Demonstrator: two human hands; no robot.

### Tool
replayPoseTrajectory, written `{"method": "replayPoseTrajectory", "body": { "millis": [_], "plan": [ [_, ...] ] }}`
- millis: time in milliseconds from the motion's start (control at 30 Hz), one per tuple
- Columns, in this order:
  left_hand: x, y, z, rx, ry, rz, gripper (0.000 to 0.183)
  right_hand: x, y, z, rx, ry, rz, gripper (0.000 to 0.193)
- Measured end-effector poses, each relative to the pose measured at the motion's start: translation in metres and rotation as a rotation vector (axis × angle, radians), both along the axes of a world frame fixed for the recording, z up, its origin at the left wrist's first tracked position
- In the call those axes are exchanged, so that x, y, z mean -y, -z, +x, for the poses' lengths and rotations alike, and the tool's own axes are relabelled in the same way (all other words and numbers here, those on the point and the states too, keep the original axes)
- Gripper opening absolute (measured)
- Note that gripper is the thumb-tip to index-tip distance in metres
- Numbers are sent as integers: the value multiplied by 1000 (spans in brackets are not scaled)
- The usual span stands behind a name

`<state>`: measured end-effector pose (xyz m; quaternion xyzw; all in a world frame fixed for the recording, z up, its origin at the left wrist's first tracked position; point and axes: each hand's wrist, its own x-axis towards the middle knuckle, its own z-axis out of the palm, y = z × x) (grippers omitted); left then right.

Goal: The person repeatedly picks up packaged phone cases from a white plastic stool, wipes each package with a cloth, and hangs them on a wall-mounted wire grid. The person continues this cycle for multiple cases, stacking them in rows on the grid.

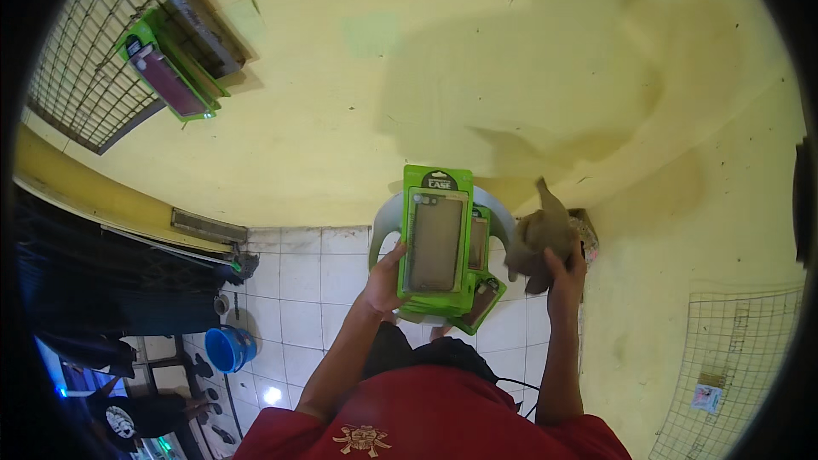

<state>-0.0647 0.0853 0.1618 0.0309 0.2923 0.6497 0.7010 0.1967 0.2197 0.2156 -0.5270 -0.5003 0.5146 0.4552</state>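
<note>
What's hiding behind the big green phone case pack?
Behind the front green pack, held by the left hand, more green packs peek out, with a grey plastic stool below. How many packs is hidden.

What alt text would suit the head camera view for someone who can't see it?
The left hand holds up a stack of green phone-case packages while the right hand clutches a brown cloth, facing a yellow wall above a white tiled floor.

Yellow painted wall (pixel 477 68) fills the upper view. Dark wire grid rack (pixel 94 68) hangs upper left, with a green packaged phone case (pixel 166 72) on it. White wire mesh panel (pixel 733 358) leans lower right. White tiled floor (pixel 298 290) below; blue plastic bucket (pixel 230 347) at lower left.
</note>
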Motion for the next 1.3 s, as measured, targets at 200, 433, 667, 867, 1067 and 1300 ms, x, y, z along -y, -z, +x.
{"method": "replayPoseTrajectory", "body": {
  "millis": [200,433,667,867,1067,1300],
  "plan": [
    [4,-49,25,37,121,251,58,72,-91,-60,499,-505,866,44],
    [42,-88,17,-76,140,365,70,115,-94,-109,528,-442,1000,44],
    [100,-92,-16,-31,-101,413,74,210,-74,-160,575,-584,937,32],
    [145,-77,-56,21,-234,253,60,263,-76,-157,462,-721,735,25],
    [166,-94,-71,-65,-135,369,67,250,-117,-147,194,-606,812,30],
    [179,-78,-47,-85,-238,464,50,261,-105,-213,491,-508,1030,34]
  ]
}}
